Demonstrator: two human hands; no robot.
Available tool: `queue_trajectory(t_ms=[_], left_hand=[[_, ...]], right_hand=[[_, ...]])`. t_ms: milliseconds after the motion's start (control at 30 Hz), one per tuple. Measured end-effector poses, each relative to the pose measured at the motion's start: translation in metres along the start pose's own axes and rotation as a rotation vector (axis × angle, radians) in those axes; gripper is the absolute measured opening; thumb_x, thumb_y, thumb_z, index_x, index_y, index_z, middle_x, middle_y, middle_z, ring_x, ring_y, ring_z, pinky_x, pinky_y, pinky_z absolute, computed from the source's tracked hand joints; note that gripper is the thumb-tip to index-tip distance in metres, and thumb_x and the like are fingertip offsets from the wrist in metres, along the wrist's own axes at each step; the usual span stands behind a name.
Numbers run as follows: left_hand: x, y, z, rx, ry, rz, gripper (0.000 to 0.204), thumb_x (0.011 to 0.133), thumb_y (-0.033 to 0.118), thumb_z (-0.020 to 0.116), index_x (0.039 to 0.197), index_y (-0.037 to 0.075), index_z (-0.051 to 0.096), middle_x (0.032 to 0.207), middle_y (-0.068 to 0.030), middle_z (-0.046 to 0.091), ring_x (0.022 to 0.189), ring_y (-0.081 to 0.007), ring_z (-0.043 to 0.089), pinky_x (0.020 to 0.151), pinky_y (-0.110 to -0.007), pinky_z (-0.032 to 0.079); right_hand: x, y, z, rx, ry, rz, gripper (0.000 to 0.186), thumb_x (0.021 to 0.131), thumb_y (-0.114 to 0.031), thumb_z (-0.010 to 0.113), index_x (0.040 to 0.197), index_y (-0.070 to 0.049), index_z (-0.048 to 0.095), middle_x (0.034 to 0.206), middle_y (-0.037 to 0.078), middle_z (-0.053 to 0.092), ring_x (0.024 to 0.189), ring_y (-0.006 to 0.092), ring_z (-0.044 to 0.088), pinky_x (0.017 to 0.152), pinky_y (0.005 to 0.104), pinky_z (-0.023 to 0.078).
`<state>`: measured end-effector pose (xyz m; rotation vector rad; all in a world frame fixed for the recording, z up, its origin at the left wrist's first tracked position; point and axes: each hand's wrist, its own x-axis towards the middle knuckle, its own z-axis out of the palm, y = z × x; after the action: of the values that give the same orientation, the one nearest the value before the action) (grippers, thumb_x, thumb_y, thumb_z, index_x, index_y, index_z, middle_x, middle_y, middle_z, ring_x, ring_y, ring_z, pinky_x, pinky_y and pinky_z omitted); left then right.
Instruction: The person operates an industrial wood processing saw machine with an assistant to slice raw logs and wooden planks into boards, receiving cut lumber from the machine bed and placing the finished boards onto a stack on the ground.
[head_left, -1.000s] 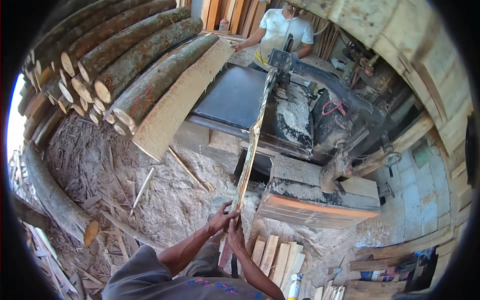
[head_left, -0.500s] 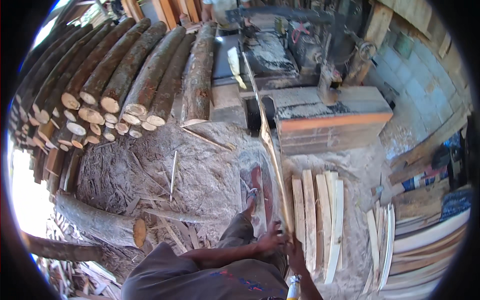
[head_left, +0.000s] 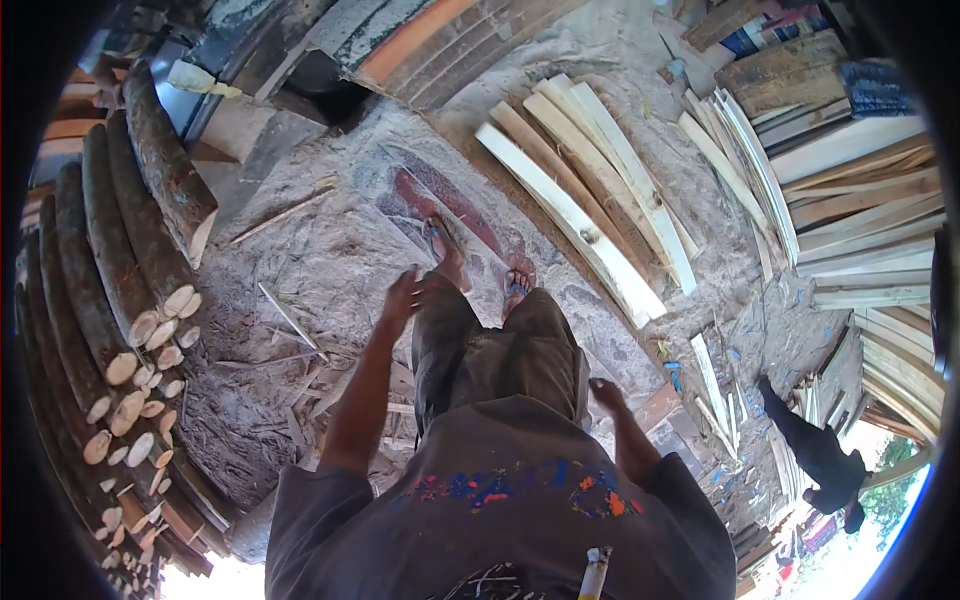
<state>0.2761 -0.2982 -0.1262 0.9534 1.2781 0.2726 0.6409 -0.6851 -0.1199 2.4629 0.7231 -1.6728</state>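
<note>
My left hand [head_left: 403, 297] hangs in front of my left thigh, fingers loosely apart, holding nothing. On the other side, my right hand [head_left: 606, 394] is low beside my right hip. Its fingers show too little to tell their pose, and nothing can be seen in it. Ahead and to the right lies a row of pale sawn planks [head_left: 605, 150], side by side on the dusty ground. A bright plank [head_left: 570, 226] lies along the row's left edge, the nearest one to my feet. Neither hand touches the planks.
Bark-covered logs [head_left: 107, 260] are stacked at left. A sawdust-covered wooden bench [head_left: 420, 45] and a dark opening [head_left: 325, 88] are ahead. More boards [head_left: 870, 190] are piled at far right. Another person [head_left: 815, 445] in dark clothes is at right. A thin stick [head_left: 290, 318] lies at left.
The long wooden strip has left both my hands, which have parted to my sides. My view has turned right and down. A bright plank now shows at the row's left edge.
</note>
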Motion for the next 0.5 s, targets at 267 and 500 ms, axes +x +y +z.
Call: queue_trajectory(t_ms=[267, 500], left_hand=[[0.107, 0.221, -0.292, -0.375, 0.614, 0.012, 0.075, 0.084, 0.064, 0.05, 0.14, 0.017, 0.033, 0.12, -0.0089, 0.06, 0.105, -0.0233, 0.057, 0.083, -0.04, 0.045], [0.26, 0.337, -0.396, -0.631, 0.574, 0.068, 0.086, 0.075, 0.077, 0.047, 0.132, 0.011, 0.045, 0.117, -0.0136, 0.059, 0.105, -0.0302, 0.057, 0.085, -0.047, 0.044]], right_hand=[[0.09, -0.159, -0.002, 0.382, -0.14, -0.138, 0.029, 0.089, -0.035, 0.054, 0.099, -0.011, 0.066, 0.091, 0.01, 0.064, 0.079, 0.0208, 0.059, 0.062, 0.0365, 0.045], [0.149, -0.407, -0.125, 0.691, -0.008, -0.212, 0.039, 0.092, -0.032, 0.054, 0.122, -0.008, 0.052, 0.092, 0.011, 0.066, 0.068, 0.0201, 0.065, 0.052, 0.0287, 0.048]])
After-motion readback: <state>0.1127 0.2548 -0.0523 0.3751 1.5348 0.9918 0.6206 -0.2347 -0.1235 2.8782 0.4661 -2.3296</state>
